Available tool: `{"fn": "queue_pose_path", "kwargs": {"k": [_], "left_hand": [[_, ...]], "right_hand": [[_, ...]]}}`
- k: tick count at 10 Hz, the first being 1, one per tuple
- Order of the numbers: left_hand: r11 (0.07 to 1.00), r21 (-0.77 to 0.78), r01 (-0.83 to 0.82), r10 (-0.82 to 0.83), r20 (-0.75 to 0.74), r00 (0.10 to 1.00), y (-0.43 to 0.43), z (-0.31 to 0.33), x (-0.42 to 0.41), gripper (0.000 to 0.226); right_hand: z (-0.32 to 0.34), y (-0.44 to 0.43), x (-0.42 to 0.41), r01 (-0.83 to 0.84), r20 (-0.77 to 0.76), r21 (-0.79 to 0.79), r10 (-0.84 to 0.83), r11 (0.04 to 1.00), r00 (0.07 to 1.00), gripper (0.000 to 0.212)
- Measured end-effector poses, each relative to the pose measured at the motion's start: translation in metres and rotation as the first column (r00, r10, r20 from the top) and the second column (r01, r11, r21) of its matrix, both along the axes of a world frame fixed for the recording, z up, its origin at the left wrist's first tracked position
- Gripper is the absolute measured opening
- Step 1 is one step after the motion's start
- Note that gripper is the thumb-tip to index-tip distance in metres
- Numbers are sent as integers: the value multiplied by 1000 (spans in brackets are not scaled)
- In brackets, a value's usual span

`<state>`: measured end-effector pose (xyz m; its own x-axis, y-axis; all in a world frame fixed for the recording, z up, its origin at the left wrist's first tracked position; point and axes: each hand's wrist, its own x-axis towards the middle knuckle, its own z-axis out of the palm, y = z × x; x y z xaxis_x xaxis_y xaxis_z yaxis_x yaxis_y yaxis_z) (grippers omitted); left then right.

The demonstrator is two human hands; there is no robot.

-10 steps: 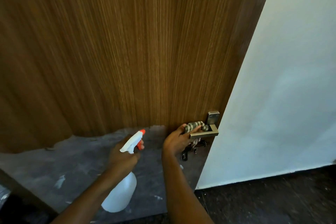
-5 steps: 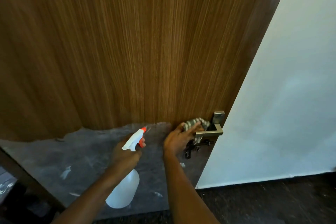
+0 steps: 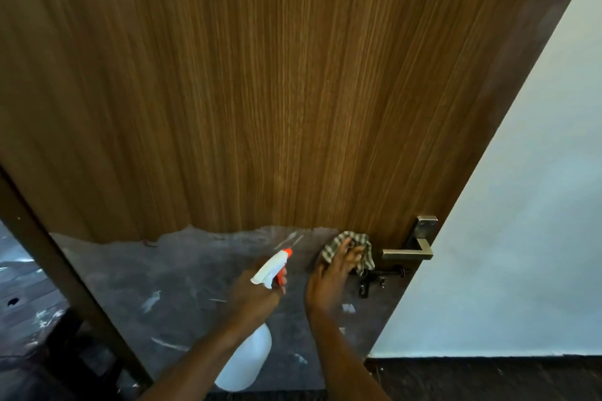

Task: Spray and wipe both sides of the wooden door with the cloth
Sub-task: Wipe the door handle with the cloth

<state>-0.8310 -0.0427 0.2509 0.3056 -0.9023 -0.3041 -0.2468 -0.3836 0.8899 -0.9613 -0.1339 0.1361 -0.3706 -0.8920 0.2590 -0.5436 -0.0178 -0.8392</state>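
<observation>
Two hands work low on the door (image 3: 293,91) in the head view. Right hand (image 3: 329,277) presses the cloth (image 3: 360,241) flat with straight fingers near the door's right edge, just left of the handle (image 3: 410,252). Left hand (image 3: 257,296) grips the spray bottle (image 3: 247,365), nozzle toward the door. Most of the wood lies upward from the cloth.
</observation>
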Motion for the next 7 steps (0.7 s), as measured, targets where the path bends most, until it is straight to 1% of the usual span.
{"fn": "queue_pose_path", "kwargs": {"k": [1, 2, 3, 4, 5, 6, 7], "left_hand": [[997, 69, -25, 19, 78, 997, 0, -27, -2, 46], [999, 46, -2, -2, 81, 997, 5, -40, -1, 44], [999, -11, -37, 36, -71, 997, 7, -45, 4, 43], [993, -53, -103, 96, -115, 989, 6, -48, 13, 34], [985, -119, -123, 103, -162, 981, 6, -52, 25, 38], [964, -119, -238, 204, -244, 948, 10, -60, 35, 23], [947, -177, -268, 210, -290, 934, 14, -57, 46, 17]], "right_hand": [[-12, -1, -13, 71, -77, -4, -71, 997, 995, 85], [7, -19, -20, 250, 76, -49, -246, 967, 966, 82], [24, -23, -1, 167, -63, -142, -177, 976, 982, 76], [0, -24, 12, -221, -572, -220, 58, 950, 818, 64], [-42, -26, -21, -558, -885, -131, 157, 819, 438, 75], [-53, -27, -59, -583, -947, -83, 119, 808, 300, 84], [-36, -27, -41, -415, -882, -185, 35, 891, 469, 73]]}}
